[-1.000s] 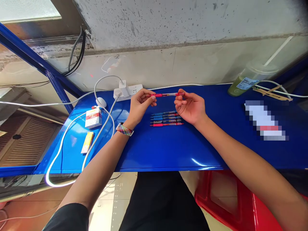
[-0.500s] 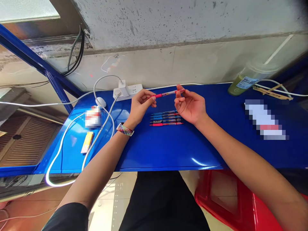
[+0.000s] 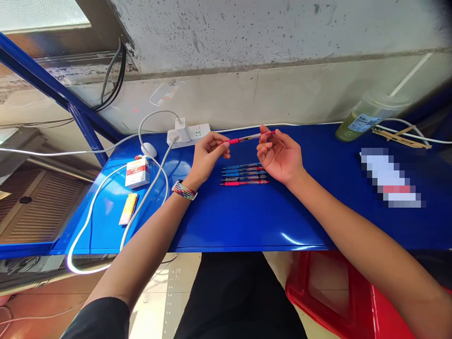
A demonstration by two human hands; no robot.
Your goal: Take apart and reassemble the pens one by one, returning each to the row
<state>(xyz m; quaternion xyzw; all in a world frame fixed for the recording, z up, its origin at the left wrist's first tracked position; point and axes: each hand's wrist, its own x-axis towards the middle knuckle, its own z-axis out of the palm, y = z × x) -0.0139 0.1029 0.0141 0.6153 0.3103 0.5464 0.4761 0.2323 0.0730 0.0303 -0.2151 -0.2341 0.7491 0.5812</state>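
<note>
A red pen (image 3: 247, 138) with a clear barrel hangs above the blue table (image 3: 229, 216), held at both ends. My left hand (image 3: 206, 155) pinches its red grip end. My right hand (image 3: 278, 153) pinches the other end between thumb and fingertips, palm turned up. The pen slants up toward the right. Below the hands, several pens (image 3: 243, 174), blue and red, lie side by side in a neat row. A beaded band (image 3: 183, 190) circles my left wrist.
A white power strip (image 3: 189, 133) with a plugged charger and white cables (image 3: 141, 197) lies at the back left, beside a small red-and-white box (image 3: 137, 172) and a yellow lighter (image 3: 128, 208). A green drink cup (image 3: 367, 117) leans at the back right. A red stool (image 3: 328, 296) stands under the table.
The pen's right end has risen a little, so the pen has gone from level to slanted. Both hands stay at about the same place.
</note>
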